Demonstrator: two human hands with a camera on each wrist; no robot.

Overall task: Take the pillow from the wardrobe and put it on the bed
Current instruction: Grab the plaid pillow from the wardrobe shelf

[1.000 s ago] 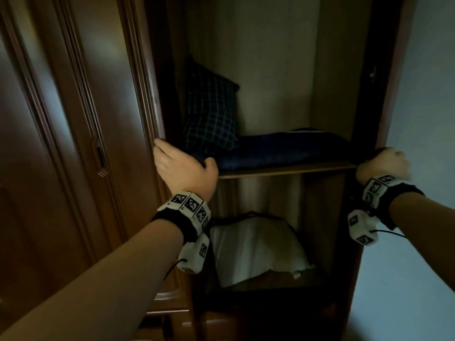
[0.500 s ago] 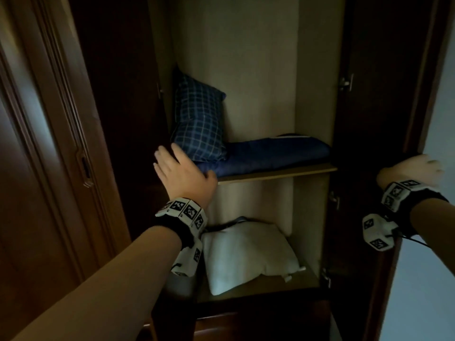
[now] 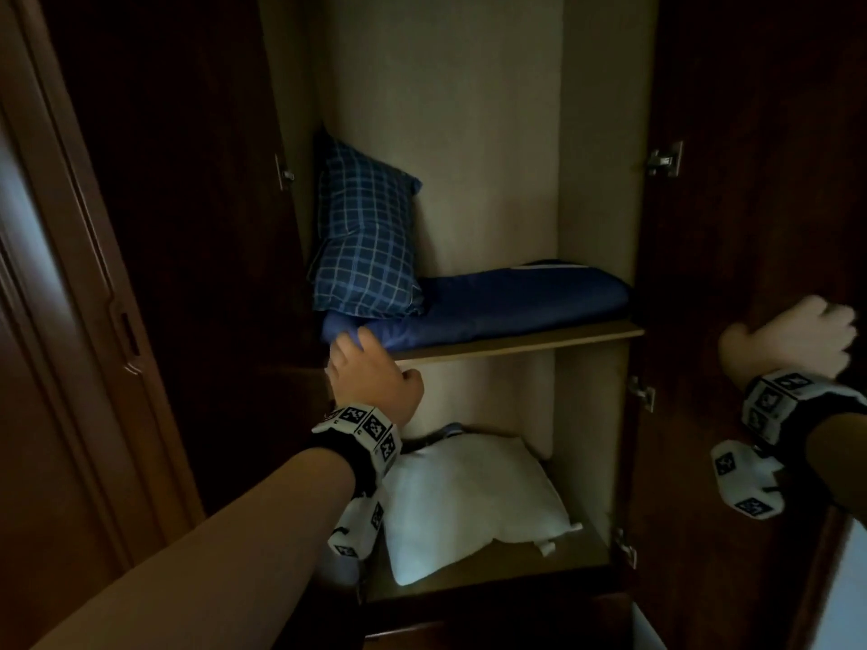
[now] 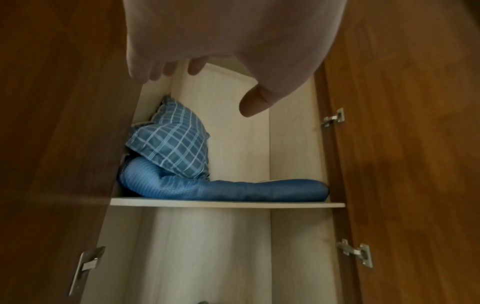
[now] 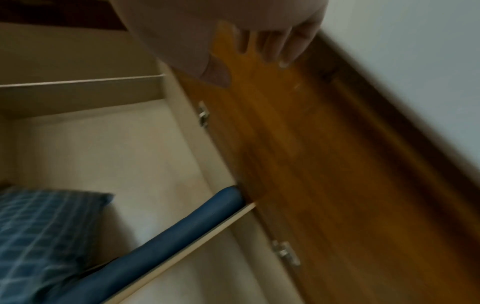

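Note:
The wardrobe stands open. A blue checked pillow (image 3: 366, 246) (image 4: 171, 148) leans upright at the left of the upper shelf (image 3: 516, 342), its lower end resting on a flat dark blue cushion (image 3: 506, 302) (image 4: 233, 189). A white pillow (image 3: 469, 504) lies on the lower shelf. My left hand (image 3: 370, 372) hovers open just in front of the upper shelf's left end, fingers (image 4: 166, 70) spread and holding nothing. My right hand (image 3: 793, 340) is far right, its straight fingers (image 5: 280, 47) pressed against the inside of the right door (image 5: 324, 164).
The left door (image 3: 164, 227) is swung out at the left and the right door (image 3: 750, 180) at the right, with metal hinges (image 3: 664, 159) on the frame. Another closed wardrobe door (image 3: 56, 368) lies further left. A pale wall (image 5: 415, 51) is beyond the right door.
Both doors have swung wider. My left hand left the left door's edge and dropped toward the shelf front. My right hand moved outward to the right with its door.

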